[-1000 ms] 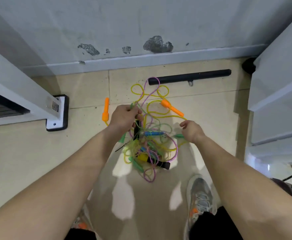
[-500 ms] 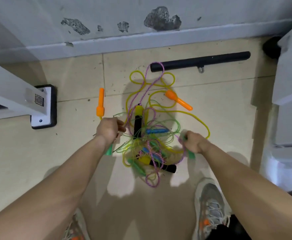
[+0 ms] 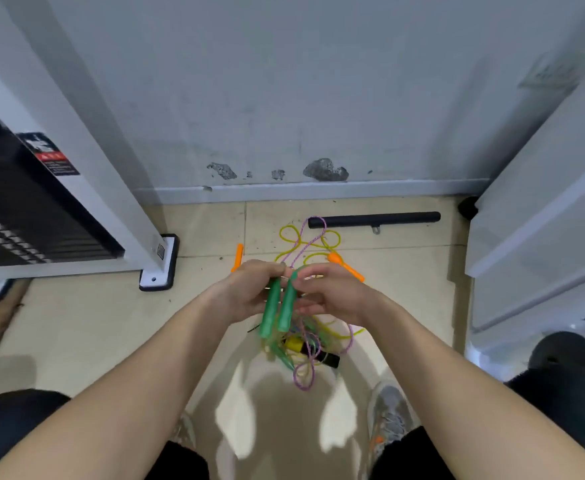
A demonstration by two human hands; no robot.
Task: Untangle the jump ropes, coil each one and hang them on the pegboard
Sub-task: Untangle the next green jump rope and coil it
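Above the tiled floor [image 3: 93,323], between your two forearms, you hold two green jump-rope handles side by side. They stand roughly upright and close together, with their cord ends up. Your left hand [image 3: 246,294] has its grip clenched round the upper part of the left green handle [image 3: 270,311], fingers curled over its top. Your right hand [image 3: 334,296] grasps the right green handle [image 3: 286,308] near its top, fingers reaching across toward the left hand and thumb below. The lower ends of both handles hang free beneath your hands. The thin cord leaving them is blurred, so you cannot tell how it runs.

Directly below, on the floor, lies the tangle of ropes [image 3: 313,355]. It is made of yellow, purple, green and blue cords crossed over one another, with a black-and-yellow handle [image 3: 299,344] in the heap. A purple cord [image 3: 313,237] and yellow loops [image 3: 292,233] stretch from it toward the wall. The purple loop reaches the black bar [image 3: 374,220], which lies along the baseboard. One orange handle [image 3: 238,258] lies just beyond your left hand. The second orange handle [image 3: 348,268] lies just beyond your right.

On your left a white frame post stands on a black-edged foot [image 3: 157,273], with a dark machine panel [image 3: 24,220] beside it. A white cabinet [image 3: 543,220] rises on your right. Your grey shoe [image 3: 388,417] rests near the tangle's closest loop.
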